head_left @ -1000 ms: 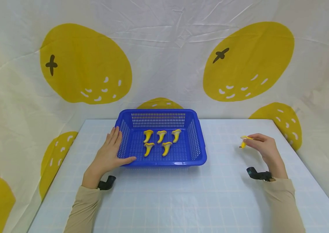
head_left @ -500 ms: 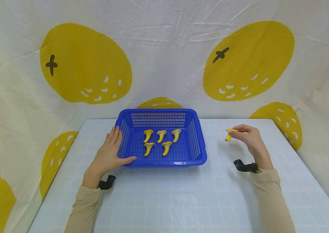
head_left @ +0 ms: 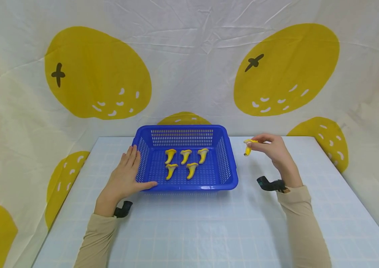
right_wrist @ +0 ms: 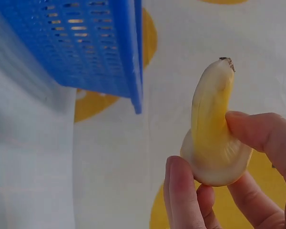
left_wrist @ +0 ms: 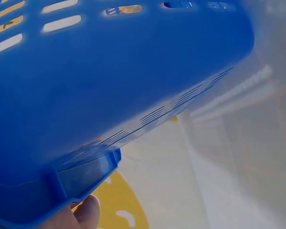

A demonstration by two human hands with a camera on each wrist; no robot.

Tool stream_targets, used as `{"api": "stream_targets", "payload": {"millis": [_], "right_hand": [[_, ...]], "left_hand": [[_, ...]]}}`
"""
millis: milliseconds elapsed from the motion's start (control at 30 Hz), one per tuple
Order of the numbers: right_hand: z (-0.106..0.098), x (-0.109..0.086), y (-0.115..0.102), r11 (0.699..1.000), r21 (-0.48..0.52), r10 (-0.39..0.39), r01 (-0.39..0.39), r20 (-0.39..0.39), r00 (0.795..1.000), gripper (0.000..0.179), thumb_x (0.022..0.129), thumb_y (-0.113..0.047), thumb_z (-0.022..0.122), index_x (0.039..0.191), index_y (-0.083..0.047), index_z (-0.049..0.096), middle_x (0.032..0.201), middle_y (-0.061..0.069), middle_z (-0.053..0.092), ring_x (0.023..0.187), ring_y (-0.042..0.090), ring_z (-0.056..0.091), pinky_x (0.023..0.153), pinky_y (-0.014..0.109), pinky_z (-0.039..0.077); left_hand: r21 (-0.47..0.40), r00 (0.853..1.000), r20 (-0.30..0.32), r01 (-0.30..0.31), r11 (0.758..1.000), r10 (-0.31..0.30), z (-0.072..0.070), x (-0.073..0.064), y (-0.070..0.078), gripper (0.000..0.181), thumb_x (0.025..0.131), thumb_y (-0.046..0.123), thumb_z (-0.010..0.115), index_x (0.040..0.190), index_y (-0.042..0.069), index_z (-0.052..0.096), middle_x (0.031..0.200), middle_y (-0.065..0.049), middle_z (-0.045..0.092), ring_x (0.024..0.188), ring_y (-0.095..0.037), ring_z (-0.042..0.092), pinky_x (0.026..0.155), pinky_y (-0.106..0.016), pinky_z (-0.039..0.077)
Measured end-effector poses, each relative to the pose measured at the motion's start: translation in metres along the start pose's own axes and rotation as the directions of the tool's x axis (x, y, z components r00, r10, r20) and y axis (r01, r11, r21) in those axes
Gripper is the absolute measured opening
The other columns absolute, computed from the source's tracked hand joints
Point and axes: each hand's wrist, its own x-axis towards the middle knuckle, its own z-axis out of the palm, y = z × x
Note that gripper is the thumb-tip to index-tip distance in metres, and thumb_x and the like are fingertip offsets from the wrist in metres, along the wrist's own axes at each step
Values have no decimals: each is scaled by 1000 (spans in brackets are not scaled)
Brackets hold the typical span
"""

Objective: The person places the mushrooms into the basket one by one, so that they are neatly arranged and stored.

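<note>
My right hand (head_left: 275, 151) pinches a yellow mushroom (head_left: 248, 149) between thumb and fingers, above the table just right of the blue basket (head_left: 189, 188). Up close in the right wrist view, the mushroom (right_wrist: 212, 119) shows a pale cap and a curved stem with a dark tip. My left hand (head_left: 121, 180) rests on the basket's left front corner, fingers straight along the left rim and thumb over the front rim. Inside the basket lie several similar mushrooms (head_left: 192, 171) in two rows, three behind and two in front. The left wrist view is mostly filled by the basket's outer wall (left_wrist: 109, 86).
The basket stands near the back of a table (head_left: 189, 230) covered in a pale checked cloth. Behind it hangs a white curtain (head_left: 189, 74) with big yellow fruit prints. A dark wrist camera (head_left: 270, 184) sits on the right wrist, another camera (head_left: 123, 209) on the left.
My right hand has carried the mushroom leftward and slightly toward the back, closer to the basket's right side. The left hand, the basket and the mushrooms inside it have stayed in place.
</note>
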Motion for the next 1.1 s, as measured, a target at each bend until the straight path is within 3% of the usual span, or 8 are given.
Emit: {"api": "stream_targets", "payload": {"millis": [200, 500, 733, 1100], "right_hand": [[12, 6, -17, 1000, 4, -27, 27, 53, 998, 37, 91, -27, 74, 110, 3, 68, 108, 20, 64, 113, 33, 47, 100, 57, 37], [36, 14, -39, 997, 11, -77, 76, 134, 988, 31, 87, -25, 77, 102, 2, 70, 94, 17, 63, 96, 32, 58, 92, 47, 41], [54, 18, -53, 986, -138, -61, 92, 211, 976, 26, 87, -27, 77, 95, -4, 72, 86, 12, 63, 86, 33, 61, 77, 39, 48], [83, 29, -76, 938, -339, 62, 73, 370, 927, 19, 83, -19, 80, 83, -3, 69, 82, 12, 69, 76, 26, 68, 74, 38, 59]], "left_hand": [[-6, 1000, 5, 0, 1000, 0, -1, 0, 1, 131, 76, 79, 61, 154, -10, 6, 163, -24, -7, 151, -37, -8, 122, -50, 2], [-31, 1000, -4, -10, 999, 9, -1, -1, -1, 130, 76, 77, 62, 154, -9, 5, 163, -23, -8, 151, -35, -10, 122, -49, 1], [-37, 1000, -9, -10, 999, 9, 1, 0, -1, 130, 76, 78, 61, 155, -9, 5, 163, -23, -8, 151, -35, -10, 122, -49, 2], [-42, 1000, -3, -17, 999, 16, 0, -1, -2, 130, 77, 78, 61, 154, -10, 4, 163, -23, -9, 151, -36, -10, 122, -49, 2]]}}
